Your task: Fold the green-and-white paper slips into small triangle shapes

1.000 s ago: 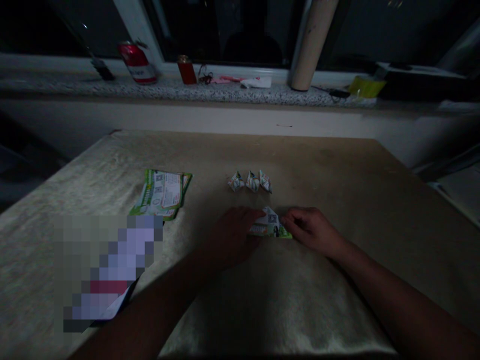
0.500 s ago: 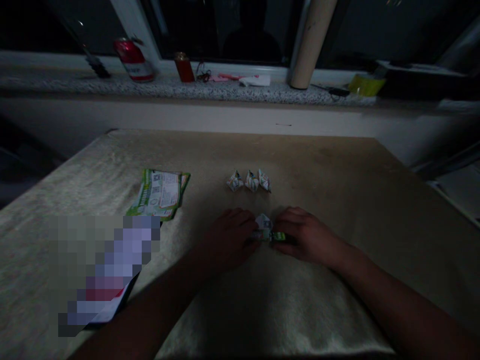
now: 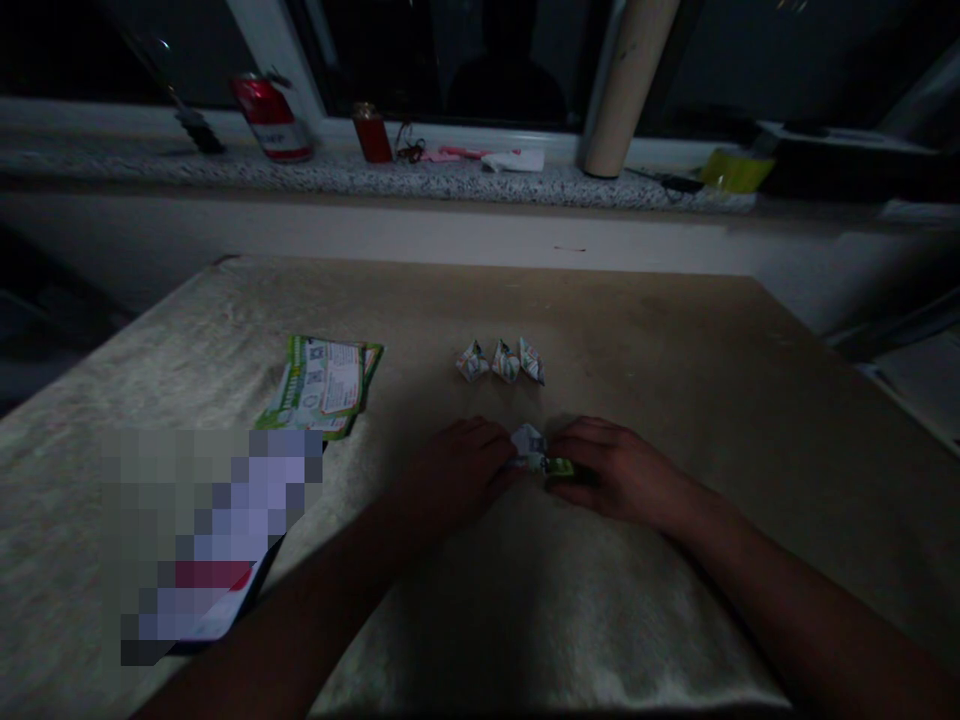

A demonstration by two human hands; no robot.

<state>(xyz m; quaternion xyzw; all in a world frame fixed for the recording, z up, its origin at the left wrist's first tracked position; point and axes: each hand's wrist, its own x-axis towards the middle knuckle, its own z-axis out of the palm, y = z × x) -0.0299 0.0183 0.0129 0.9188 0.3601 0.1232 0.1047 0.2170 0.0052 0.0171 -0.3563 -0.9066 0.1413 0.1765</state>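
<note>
A small piece of printed wrapper [image 3: 529, 443], white with green, lies partly folded on the table between my hands. My left hand [image 3: 461, 475] is closed on its left side, fingers together and pressing down. On its right side my right hand [image 3: 615, 468] pinches it near a bright green end; the thumb and fingertips are partly in shadow. Just beyond my hands stand three small folded wrapper shapes [image 3: 505, 362] in a row, pointed at the top and printed in white and several colours.
Green printed packets [image 3: 322, 385] lie at the left, above a dark-edged device with a blurred screen [image 3: 240, 530]. A pale cloth [image 3: 660, 330] covers the table. On the stone windowsill [image 3: 450, 180] are a red can [image 3: 270, 120], an orange-red container [image 3: 372, 133] and a cardboard tube [image 3: 628, 95].
My left fingers have moved slightly over the wrapper's lower left part, so its green strip there is now hidden. More of its pale face shows. The right hand has hardly moved.
</note>
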